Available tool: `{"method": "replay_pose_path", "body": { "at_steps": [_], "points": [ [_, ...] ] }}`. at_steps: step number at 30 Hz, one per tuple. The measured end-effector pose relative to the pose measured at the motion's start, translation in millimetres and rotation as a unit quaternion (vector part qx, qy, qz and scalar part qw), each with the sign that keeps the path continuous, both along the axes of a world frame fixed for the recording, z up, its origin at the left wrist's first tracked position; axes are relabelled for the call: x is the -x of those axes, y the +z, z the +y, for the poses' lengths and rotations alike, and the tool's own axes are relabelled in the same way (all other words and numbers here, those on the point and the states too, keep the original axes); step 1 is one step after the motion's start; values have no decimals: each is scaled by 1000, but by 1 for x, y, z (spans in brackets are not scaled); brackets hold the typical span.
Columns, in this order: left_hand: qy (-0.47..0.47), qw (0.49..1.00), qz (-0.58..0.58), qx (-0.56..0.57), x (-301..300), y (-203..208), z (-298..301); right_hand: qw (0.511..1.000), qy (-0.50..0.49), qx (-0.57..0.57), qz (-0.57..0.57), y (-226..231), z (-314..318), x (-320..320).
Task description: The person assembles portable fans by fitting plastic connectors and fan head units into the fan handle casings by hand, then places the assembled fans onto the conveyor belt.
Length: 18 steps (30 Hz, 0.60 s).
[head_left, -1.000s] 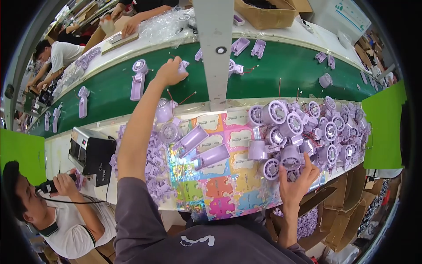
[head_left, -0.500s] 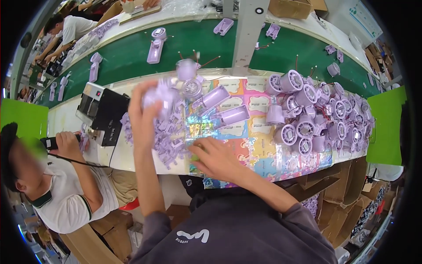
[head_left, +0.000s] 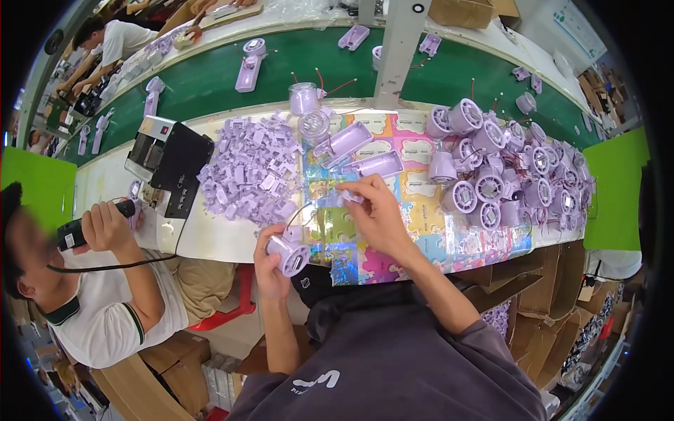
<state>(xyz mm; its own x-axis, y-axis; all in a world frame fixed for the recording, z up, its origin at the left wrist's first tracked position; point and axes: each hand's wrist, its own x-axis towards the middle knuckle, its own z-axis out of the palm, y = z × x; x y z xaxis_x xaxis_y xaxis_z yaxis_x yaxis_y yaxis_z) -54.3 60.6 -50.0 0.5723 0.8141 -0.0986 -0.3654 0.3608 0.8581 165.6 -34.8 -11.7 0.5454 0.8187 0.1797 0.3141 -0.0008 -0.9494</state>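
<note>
Near the table's front edge, my left hand (head_left: pixel 267 270) is closed around a lilac round fan housing (head_left: pixel 289 257), its slotted ring end tilted toward me and a thin wire rising from it. To the right, over the colourful mat (head_left: pixel 414 242), my right hand (head_left: pixel 382 217) pinches a small lilac plastic bracket (head_left: pixel 351 197). A heap of similar small brackets (head_left: pixel 253 168) lies left of the mat. Beyond my hands are two lilac handle shells (head_left: pixel 347 142), a wired housing (head_left: pixel 304 99) and another round housing (head_left: pixel 314 126).
Many wired lilac housings (head_left: pixel 489 188) are piled at the right. A black boxy device (head_left: pixel 184 168) stands left of the heap. A green conveyor (head_left: pixel 203 95) and a metal post (head_left: pixel 395 59) are behind. At left, a person holds a black corded tool (head_left: pixel 70 235).
My left hand has come from above the bracket heap toward the front edge, the housing in its grip. My right hand has moved up and right, and now holds a small bracket.
</note>
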Motion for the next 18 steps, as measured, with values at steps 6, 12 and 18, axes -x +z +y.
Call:
{"method": "replay_pose_path", "body": {
  "at_steps": [6,12,18],
  "points": [
    [-69,998,-2,-13,-31,6,30,994,24,-2,108,12,-33,-12],
    [-115,986,-37,119,-61,42,1,981,31,-106,162,43,-47,-9],
    [-219,933,-62,277,-77,51,-19,993,97,-62,-5,59,-55,-15]
  ]
}}
